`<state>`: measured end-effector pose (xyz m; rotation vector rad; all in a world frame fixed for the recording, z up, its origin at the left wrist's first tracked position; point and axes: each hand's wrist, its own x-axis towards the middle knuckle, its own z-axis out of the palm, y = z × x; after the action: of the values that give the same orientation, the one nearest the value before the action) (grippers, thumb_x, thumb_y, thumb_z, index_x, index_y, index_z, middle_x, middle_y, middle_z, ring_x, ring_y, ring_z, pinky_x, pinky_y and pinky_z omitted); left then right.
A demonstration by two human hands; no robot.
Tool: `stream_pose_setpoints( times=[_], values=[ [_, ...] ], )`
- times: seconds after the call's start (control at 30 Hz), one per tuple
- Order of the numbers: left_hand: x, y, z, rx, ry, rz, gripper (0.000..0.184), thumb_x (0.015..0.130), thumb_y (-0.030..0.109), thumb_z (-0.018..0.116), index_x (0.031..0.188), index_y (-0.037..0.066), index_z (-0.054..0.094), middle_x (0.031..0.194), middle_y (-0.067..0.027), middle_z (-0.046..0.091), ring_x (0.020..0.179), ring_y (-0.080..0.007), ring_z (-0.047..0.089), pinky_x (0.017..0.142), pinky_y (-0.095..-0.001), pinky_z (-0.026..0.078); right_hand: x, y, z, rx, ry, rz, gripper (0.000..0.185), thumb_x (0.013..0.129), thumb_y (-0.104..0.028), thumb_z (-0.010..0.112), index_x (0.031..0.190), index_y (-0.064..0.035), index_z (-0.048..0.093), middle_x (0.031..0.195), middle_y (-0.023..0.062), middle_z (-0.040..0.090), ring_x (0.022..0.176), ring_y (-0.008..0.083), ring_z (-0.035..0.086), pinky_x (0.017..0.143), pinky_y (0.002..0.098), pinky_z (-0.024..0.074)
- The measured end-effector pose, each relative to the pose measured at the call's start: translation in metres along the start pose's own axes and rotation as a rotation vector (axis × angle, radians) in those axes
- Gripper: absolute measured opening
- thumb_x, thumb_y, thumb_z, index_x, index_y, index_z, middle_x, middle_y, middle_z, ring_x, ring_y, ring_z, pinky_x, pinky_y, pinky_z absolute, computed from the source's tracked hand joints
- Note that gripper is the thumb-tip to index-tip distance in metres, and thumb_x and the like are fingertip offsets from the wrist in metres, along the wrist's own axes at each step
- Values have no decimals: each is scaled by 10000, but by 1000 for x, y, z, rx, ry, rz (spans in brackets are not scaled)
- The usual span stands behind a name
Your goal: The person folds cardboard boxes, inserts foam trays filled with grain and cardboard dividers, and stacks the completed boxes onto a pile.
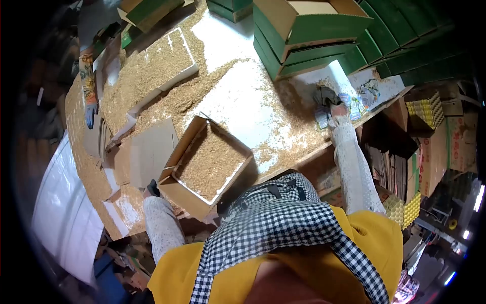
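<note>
Far left, upper part of the frame: a co-worker's gloved hand [90, 116] hangs over the edge of a spread of loose brown granules. To its right, at left centre, flat cardboard sheets [152, 147] lie on the granules.

Left hand [152, 189]: dark-gloved, beside the left corner of the carton. The sleeve hides most of it; whether it grips or touches the carton cannot be determined.

Upper left: a white frame [194, 69] bounds a bed of the same granules.

Carton [185, 196]: centre of the frame, at the near edge of the table [228, 96], set askew. Status: filling appears done, or nearly so. The granular fill [210, 159] spans the interior, edged by a white liner [229, 183]. Anything beneath the surface is not visible. Closing is outstanding: the top is open.

Upper centre: green cartons [314, 30] are stacked; the top unit has raised flaps, and its contents cannot be confirmed.

Right hand [332, 100]: upper right, dark-gloved, down among small printed packets [357, 105]. Finger spread and any grip cannot be determined. The packets lie outside the carton.

Far right: yellow moulded trays [425, 111] are nested in a stack.
</note>
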<state>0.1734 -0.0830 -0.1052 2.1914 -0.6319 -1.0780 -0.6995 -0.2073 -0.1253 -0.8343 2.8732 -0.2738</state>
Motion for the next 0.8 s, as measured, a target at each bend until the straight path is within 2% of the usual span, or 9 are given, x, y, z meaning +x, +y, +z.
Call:
stream_pose_setpoints(
  times=[0.1,0.17,0.3,0.33,0.4,0.53,0.6,0.67,0.8],
  values=[
    [-24,-3,-3,188,128,411,333,799,169,688,1018,-53,571,888,-83,645,808,-206,595,702,-323,497,24,-35,-10,280,-79,-70,449,737,-319,672,1058,-11,611,1096,206,591,1020,343,565,914,433,432],
    [-66,51,27,-541,244,381,329,850,95,630,1127,-56,539,1020,-91,625,898,-198,585,797,-309,483,18,-43,-26,585,-127,-112,387,741,-248,674,1047,-19,615,1084,187,594,1008,328,568,900,426,437],
    [-162,140,21,-256,614,629,375,828,86,663,1154,-46,534,1106,-131,604,946,-217,584,842,-328,474,-128,-100,-137,1256,-592,-145,290,750,-105,678,1026,-35,623,1061,150,601,984,300,574,873,411,448],
    [-173,150,15,-177,800,638,369,823,93,672,1142,-39,543,1109,-137,604,950,-211,584,839,-329,476,-177,-121,-166,1230,-769,-285,276,752,-70,679,1021,-39,626,1055,140,603,978,293,575,867,407,451],
    [-207,181,34,-68,857,774,325,835,102,661,1116,-28,561,1057,-126,612,934,-201,583,837,-315,477,-250,-170,-191,1032,-625,-1306,227,608,-97,745,817,-78,657,1106,82,574,1145,277,477,987,445,370],
    [-269,210,113,521,374,1200,384,633,241,715,963,91,588,846,-112,561,770,-300,550,670,-405,441,-332,-227,-131,-130,-3,-1886,273,685,-250,702,912,-103,665,1178,124,547,1190,315,446,1047,547,284],
    [-299,217,148,983,109,1157,342,663,208,691,976,103,605,884,-120,597,805,-326,571,679,-434,456,-317,-238,-145,332,-390,-1717,332,664,-140,692,984,-75,633,1167,140,559,1126,313,505,993,511,356],
    [-286,175,178,732,-76,1057,322,669,228,675,956,90,627,903,-147,609,842,-337,585,715,-454,454,-307,-235,-192,602,-404,-1381,350,683,-123,673,1025,-74,626,1049,146,614,945,346,586,897,409,448],
    [-226,138,207,877,-631,636,447,698,301,636,1060,41,615,1071,-203,619,992,-332,592,838,-436,468,-347,-232,-177,237,-635,-1737,339,754,-141,630,1090,-99,608,1072,146,602,1039,310,569,913,416,452]
  ],
)
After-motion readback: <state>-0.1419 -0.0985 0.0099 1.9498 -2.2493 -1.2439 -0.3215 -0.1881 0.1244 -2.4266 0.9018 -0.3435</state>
